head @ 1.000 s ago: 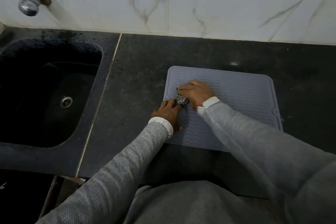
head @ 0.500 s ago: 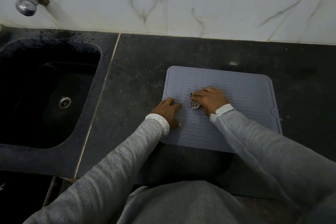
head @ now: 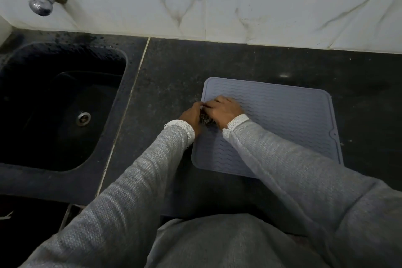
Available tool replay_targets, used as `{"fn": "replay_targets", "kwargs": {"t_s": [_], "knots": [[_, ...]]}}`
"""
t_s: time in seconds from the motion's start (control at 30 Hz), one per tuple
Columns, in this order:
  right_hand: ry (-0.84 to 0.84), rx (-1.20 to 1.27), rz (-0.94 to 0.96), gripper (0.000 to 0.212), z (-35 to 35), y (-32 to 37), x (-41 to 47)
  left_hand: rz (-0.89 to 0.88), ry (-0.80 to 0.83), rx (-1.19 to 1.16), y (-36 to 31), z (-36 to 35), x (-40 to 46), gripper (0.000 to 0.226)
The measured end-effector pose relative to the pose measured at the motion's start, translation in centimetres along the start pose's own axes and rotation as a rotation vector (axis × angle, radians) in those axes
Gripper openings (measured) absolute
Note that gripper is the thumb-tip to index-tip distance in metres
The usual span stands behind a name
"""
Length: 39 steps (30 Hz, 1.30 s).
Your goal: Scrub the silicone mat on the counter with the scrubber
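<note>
Dark speckled counter (head: 239, 61), black sink (head: 61, 104) left of fingers. Right hand (head: 224, 111) curled around dark mesh scrubber (head: 206, 120) on wavy-ribbed grey silicone mat (head: 282, 119); left hand (head: 191, 116) alongside, finger state unclear.

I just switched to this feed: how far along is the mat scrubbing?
Done: the silicone mat lies flat on the counter, and the right hand holds the scrubber. In hand: scrubbing at the mat's left edge, with the left hand beside it at that edge. Left: I cannot tell which areas are scrubbed; the mat shows no suds or marks.
</note>
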State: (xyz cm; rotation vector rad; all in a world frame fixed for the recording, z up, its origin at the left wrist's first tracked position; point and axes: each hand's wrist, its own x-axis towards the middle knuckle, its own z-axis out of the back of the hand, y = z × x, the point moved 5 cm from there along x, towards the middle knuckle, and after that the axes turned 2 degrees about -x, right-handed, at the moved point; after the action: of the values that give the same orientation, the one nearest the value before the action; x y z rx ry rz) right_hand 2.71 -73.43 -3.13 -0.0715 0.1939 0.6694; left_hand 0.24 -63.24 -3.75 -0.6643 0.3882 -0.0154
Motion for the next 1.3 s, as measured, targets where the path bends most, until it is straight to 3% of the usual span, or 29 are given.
{"fn": "replay_targets", "kwargs": {"t_s": [0.17,0.37,0.63,0.73,0.97,1.17,1.3], "knots": [[-0.01,-0.082,0.02,0.044,-1.6,-1.0,-2.1,0.018,-0.008,0.026,-0.4,-0.2,0.5,0.045],[0.137,-0.157,0.006,0.049,-1.7,-4.2,-4.5,0.059,0.072,0.072,0.0,-0.7,1.3,0.059],[0.038,-0.126,0.037,0.041,-1.0,0.7,-1.2,0.042,0.057,0.106,-0.2,-0.6,1.5,0.063],[-0.005,-0.15,0.067,0.037,-1.3,-0.5,-2.4,0.057,0.091,0.105,-0.1,-0.8,1.6,0.068],[0.12,-0.18,0.062,0.046,-2.2,-4.6,-6.1,0.049,0.157,0.095,0.0,-1.0,1.6,0.075],[0.007,-0.075,0.053,0.039,-0.5,0.0,-2.6,0.001,0.085,0.164,-0.3,-0.8,1.6,0.055],[0.005,-0.123,0.094,0.038,-1.5,0.7,-2.6,0.002,0.083,0.177,-0.3,-0.9,1.7,0.056]]}}
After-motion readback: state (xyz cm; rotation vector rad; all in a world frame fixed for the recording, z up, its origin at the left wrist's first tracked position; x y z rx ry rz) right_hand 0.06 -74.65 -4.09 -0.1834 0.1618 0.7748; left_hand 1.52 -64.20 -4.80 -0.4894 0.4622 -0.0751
